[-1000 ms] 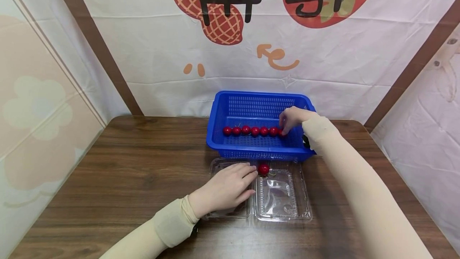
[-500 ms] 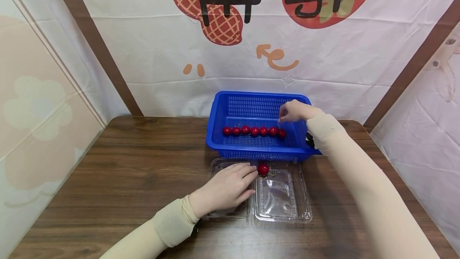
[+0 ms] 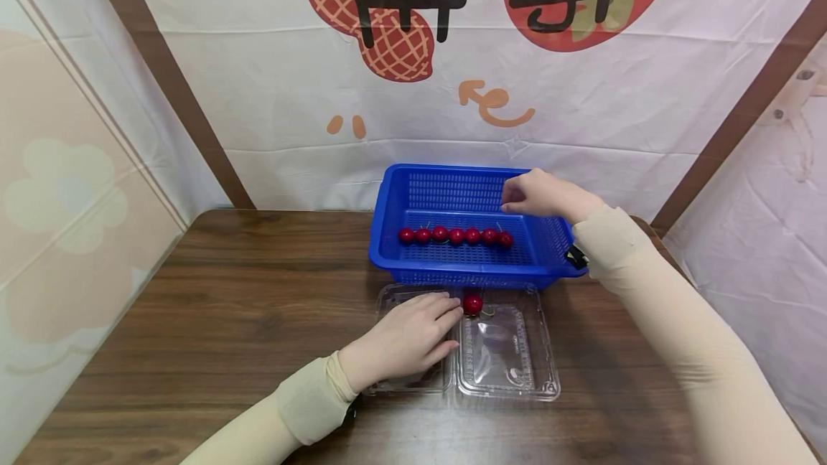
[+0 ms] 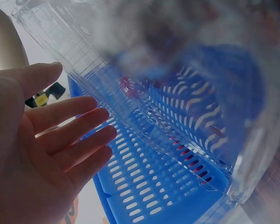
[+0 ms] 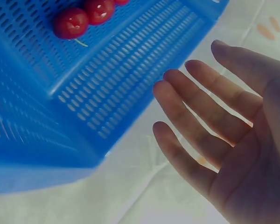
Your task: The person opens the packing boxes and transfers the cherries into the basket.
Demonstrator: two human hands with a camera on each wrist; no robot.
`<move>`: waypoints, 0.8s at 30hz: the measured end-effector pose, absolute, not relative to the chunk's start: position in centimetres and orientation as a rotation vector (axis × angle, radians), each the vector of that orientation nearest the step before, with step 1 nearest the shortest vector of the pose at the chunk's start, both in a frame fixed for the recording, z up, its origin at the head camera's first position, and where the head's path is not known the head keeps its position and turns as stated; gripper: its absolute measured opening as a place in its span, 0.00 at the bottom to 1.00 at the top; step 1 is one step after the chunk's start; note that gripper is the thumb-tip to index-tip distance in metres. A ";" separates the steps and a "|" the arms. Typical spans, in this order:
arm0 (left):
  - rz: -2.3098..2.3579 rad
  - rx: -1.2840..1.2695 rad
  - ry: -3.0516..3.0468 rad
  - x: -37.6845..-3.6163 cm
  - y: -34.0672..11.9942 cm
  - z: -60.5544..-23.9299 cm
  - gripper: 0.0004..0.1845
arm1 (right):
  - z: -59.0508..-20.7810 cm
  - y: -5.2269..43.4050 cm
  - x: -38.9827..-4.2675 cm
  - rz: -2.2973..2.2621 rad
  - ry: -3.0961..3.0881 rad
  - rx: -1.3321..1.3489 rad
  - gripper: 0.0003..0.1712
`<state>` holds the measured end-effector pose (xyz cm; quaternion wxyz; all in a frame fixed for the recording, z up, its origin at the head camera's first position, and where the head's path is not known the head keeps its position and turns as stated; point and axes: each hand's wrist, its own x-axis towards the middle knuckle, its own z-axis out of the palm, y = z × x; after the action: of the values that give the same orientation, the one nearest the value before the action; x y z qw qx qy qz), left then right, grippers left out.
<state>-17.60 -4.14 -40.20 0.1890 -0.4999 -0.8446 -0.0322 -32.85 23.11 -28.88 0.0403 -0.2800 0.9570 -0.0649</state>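
In the head view, a row of several red cherries [image 3: 456,236] lies across the floor of a blue plastic basket [image 3: 465,271]. My right hand [image 3: 549,194] hovers over the basket's right side, behind the row; in the right wrist view its loosely extended fingers [image 5: 191,107] hold nothing. A clear plastic clamshell box [image 3: 500,386] lies opened flat in front of the basket. One cherry [image 3: 473,304] sits at the far end of its right half. My left hand [image 3: 410,336] rests over the left half, fingers extended, fingertips close to that cherry.
The brown wooden table [image 3: 258,321] carries everything. A printed white cloth [image 3: 271,92] hangs behind the basket, and similar cloth stands at both sides. The basket's near wall meets the clamshell's far edge.
My right hand has let go of the rightmost cherry in the basket and moved up and to the right. That cherry stays at the row's end. The left hand has not moved.
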 end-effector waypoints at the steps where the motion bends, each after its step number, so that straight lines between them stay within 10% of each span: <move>1: -0.092 -1.406 -2.373 -17.6 -4.1 -40.2 0.23 | -28.8 23.1 -32.6 -0.190 2.938 -0.868 0.08; 24: -0.072 -1.406 -2.344 -17.6 -3.9 -40.2 0.23 | -28.0 22.2 -26.0 -0.231 3.016 -1.180 0.03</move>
<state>-17.59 -3.93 -40.20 0.2021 -0.5037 -0.8395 -0.0259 -26.01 22.23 -27.99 -0.0527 -0.3629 0.9276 -0.0710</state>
